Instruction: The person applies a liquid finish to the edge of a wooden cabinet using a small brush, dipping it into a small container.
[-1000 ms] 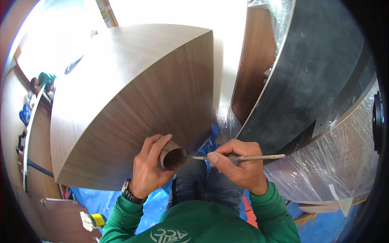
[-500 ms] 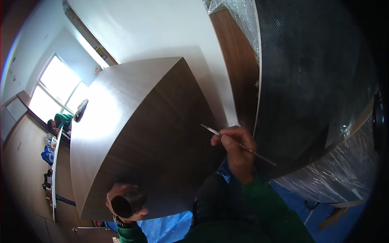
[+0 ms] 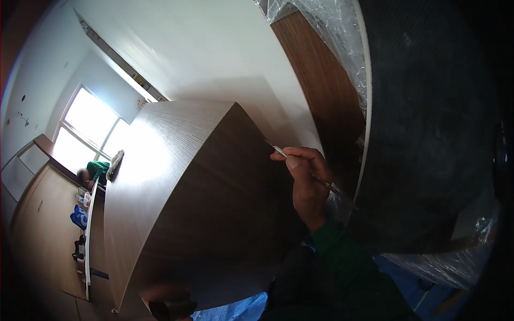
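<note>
Fingers (image 3: 293, 158) of the right hand (image 3: 306, 184) pinch 1 thin brush (image 3: 305, 172), thumb and forefinger closed on its shaft close behind the tip. Its pale tip pokes out to the upper left of the fingertips and touches the right edge of the dark wood-grain cabinet (image 3: 214, 208); the handle runs down and right behind the knuckles. A green sleeve (image 3: 342, 257) covers the forearm below. At the lower edge, the left hand (image 3: 160, 297) is curled around 1 small dark round container (image 3: 171, 309), only partly in view and dim. Beyond the cabinet rise 1 white wall (image 3: 214, 59) and 1 brown panel under clear plastic sheeting (image 3: 332, 32). Far left, 1 bright window (image 3: 88, 131).
</note>
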Tool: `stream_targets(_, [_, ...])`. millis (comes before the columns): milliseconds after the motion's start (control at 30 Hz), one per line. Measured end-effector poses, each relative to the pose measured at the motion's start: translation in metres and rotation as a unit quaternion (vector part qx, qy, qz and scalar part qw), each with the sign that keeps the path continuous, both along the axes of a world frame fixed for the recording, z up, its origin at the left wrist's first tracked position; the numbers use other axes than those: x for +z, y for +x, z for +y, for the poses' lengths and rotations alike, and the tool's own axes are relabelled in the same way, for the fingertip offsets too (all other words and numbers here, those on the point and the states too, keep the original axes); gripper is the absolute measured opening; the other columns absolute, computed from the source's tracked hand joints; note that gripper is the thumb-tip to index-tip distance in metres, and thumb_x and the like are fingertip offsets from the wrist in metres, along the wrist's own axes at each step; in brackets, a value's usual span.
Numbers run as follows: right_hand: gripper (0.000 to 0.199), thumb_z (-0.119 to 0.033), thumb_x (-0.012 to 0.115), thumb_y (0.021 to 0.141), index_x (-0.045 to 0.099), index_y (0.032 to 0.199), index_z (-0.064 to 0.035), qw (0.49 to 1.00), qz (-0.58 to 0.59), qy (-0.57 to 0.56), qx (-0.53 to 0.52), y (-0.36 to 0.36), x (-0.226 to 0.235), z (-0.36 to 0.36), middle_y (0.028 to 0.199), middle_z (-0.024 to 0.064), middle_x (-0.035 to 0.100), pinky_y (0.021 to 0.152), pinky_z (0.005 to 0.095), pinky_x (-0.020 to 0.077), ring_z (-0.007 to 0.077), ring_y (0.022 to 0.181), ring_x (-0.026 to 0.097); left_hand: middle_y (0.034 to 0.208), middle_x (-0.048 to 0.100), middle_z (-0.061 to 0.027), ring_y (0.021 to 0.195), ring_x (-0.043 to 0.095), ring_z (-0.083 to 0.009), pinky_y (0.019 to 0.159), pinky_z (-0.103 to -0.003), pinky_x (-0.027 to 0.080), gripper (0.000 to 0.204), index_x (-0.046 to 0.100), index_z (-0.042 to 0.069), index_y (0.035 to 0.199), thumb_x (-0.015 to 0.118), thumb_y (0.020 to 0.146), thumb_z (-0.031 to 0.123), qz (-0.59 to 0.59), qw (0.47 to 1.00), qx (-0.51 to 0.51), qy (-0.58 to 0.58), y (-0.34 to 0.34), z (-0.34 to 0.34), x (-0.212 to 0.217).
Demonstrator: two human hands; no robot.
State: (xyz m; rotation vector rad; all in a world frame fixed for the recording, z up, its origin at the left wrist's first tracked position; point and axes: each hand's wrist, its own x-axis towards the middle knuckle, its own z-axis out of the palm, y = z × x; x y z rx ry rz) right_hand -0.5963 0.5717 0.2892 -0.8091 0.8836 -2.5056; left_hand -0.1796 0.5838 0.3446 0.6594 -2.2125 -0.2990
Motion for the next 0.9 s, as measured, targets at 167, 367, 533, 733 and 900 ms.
stream_targets(167, [0.012, 0.0, 0.057, 0.096, 0.062, 0.106, 0.0036, 0.997, 0.004, -0.068, -0.023, -0.003, 0.01, -0.026, 0.103, 0.0172, 0.071, 0.095, 0.0345, 0.0536, 0.0217, 0.1, 0.069, 0.109, 0.066, -0.0217, 0.073, 0.06, -0.0192, 0.055, -0.035, 0.047, 0.04, 0.06, -0.006, 0.118, 0.056, 0.103, 0.031, 0.3, 0.84, -0.184, 0.414, 0.07, -0.022, -0.027])
stream_targets(367, [0.012, 0.0, 0.057, 0.096, 0.061, 0.106, 0.004, 0.996, -0.005, -0.083, -0.027, -0.001, 0.015, -0.04, 0.104, 0.0176, 0.07, 0.097, 0.0372, 0.0534, 0.0234, 0.101, 0.069, 0.091, 0.061, -0.0141, 0.06, 0.05, -0.0151, 0.049, -0.031, 0.037, 0.034, 0.063, -0.004, 0.108, 0.051, 0.106, 0.028, 0.226, 0.889, -0.233, 0.322, 0.021, -0.015, -0.004])
stream_targets(533, [0.012, 0.0, 0.057, 0.096, 0.061, 0.106, 0.0041, 0.997, -0.001, -0.071, -0.031, -0.005, 0.013, -0.043, 0.102, 0.0179, 0.071, 0.097, 0.0369, 0.0531, 0.0232, 0.1, 0.069, 0.078, 0.056, -0.0107, 0.057, 0.046, -0.0139, 0.047, -0.032, 0.036, 0.034, 0.063, -0.003, 0.104, 0.051, 0.106, 0.029, 0.294, 0.843, -0.282, 0.351, -0.01, -0.012, -0.002])
stream_targets(733, [0.012, -0.001, 0.058, 0.097, 0.061, 0.106, 0.0041, 0.997, -0.008, -0.069, -0.036, -0.002, 0.027, -0.043, 0.103, 0.0181, 0.072, 0.096, 0.0349, 0.0526, 0.0219, 0.101, 0.07, 0.069, 0.051, -0.0072, 0.054, 0.045, -0.0148, 0.046, -0.031, 0.035, 0.035, 0.063, 0.0, 0.097, 0.052, 0.105, 0.032, 0.265, 0.804, -0.318, 0.427, 0.029, -0.03, -0.007])
stream_targets(900, [0.013, -0.003, 0.059, 0.097, 0.063, 0.107, 0.0039, 0.998, -0.008, -0.04, -0.041, 0.0, 0.023, -0.047, 0.104, 0.017, 0.072, 0.097, 0.0332, 0.0519, 0.0206, 0.101, 0.069, 0.072, 0.055, -0.0081, 0.055, 0.047, -0.0152, 0.048, -0.031, 0.038, 0.033, 0.064, 0.001, 0.096, 0.054, 0.104, 0.031, 0.271, 0.779, -0.307, 0.475, 0.05, -0.038, -0.027])
